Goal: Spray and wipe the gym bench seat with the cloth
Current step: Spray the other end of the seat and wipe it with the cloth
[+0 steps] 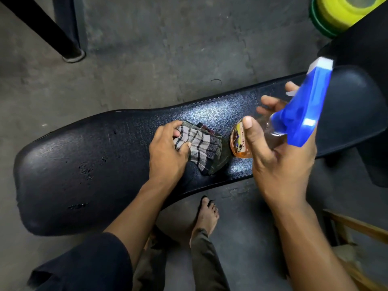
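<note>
The black padded bench seat [69,164] runs across the view from lower left to upper right, with wet droplets on its left half. My left hand [168,152] presses a folded checked cloth [201,148] flat onto the middle of the seat. My right hand [279,156] holds a clear spray bottle [247,139] of orange liquid above the seat, just right of the cloth. The bottle's blue trigger head [304,106] with a white nozzle points up and to the right. Fingers of that hand wrap around the bottle's neck.
Grey concrete floor surrounds the bench. A black frame leg [71,53] stands at upper left. Yellow and green weight plates [333,13] sit at upper right beside a black pad [367,38]. My bare foot [206,215] is under the bench's near edge. A wooden frame [357,227] is at lower right.
</note>
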Demonstrator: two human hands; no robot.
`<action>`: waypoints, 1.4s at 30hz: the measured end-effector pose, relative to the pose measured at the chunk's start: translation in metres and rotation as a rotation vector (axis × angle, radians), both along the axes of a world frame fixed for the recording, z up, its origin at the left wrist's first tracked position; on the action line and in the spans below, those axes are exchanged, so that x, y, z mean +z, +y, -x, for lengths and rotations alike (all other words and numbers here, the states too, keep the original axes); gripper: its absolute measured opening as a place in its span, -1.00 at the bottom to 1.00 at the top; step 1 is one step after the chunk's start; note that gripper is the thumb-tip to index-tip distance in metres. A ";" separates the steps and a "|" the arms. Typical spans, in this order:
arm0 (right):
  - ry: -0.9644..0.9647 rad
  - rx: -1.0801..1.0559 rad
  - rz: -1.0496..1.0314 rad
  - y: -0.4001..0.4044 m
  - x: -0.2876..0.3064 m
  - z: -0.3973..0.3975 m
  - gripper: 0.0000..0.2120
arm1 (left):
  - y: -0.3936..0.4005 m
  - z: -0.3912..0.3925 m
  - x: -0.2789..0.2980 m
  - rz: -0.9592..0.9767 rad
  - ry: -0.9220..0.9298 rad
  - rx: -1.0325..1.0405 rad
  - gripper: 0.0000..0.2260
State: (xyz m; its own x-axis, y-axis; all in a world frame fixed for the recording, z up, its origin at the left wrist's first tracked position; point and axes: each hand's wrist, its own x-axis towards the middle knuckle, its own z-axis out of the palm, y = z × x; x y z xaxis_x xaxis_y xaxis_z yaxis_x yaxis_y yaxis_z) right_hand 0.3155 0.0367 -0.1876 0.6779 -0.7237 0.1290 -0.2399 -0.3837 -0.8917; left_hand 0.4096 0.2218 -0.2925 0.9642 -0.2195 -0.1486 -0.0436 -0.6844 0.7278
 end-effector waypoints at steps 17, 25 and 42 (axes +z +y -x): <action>0.484 0.315 0.263 0.078 -0.019 0.030 -0.73 | 0.039 -0.004 0.006 0.060 0.017 0.019 -0.49; 0.784 0.695 0.642 0.127 -0.117 -0.037 -0.41 | 0.109 -0.012 0.005 -0.238 -0.091 -0.139 -0.53; 0.802 0.430 0.580 0.170 -0.112 -0.068 -0.45 | 0.244 -0.029 -0.031 -0.580 -0.319 -0.198 -0.45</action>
